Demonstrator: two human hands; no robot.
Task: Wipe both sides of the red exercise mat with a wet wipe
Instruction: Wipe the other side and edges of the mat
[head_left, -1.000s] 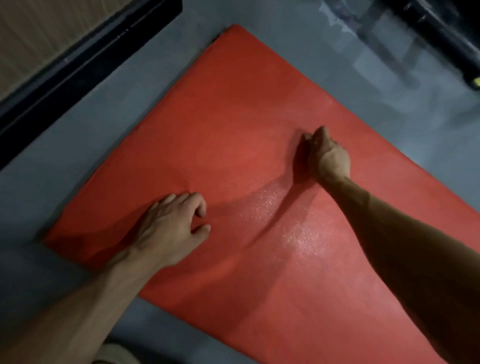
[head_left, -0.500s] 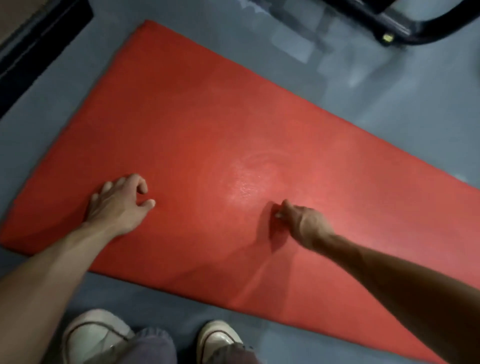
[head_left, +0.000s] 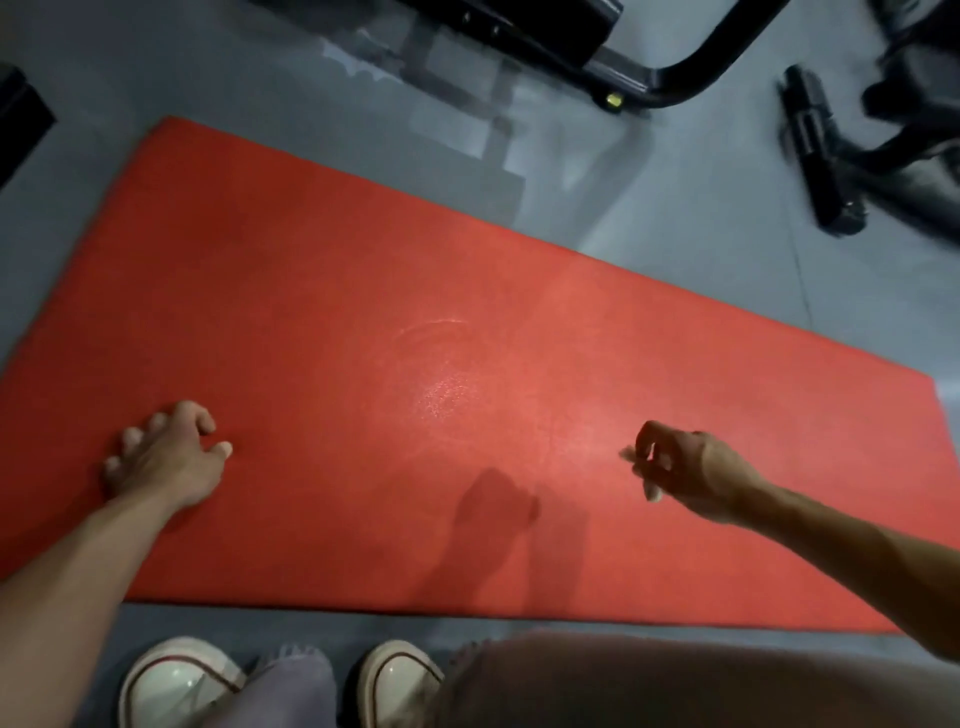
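Flat on the grey floor (head_left: 649, 197) lay the red exercise mat (head_left: 322, 312), long side running left-right, w/ a damp, glistening patch near its middle. Left hand (head_left: 166, 457) rested on the mat's near-left part, fingers bent, holding nothing. Right hand (head_left: 685, 470) hovered over the near-right, pinching a small pale wet wipe (head_left: 649, 488). White shoes (head_left: 400, 680) stood just near of the mat; black gym equipment (head_left: 597, 47) lay beyond its far side.
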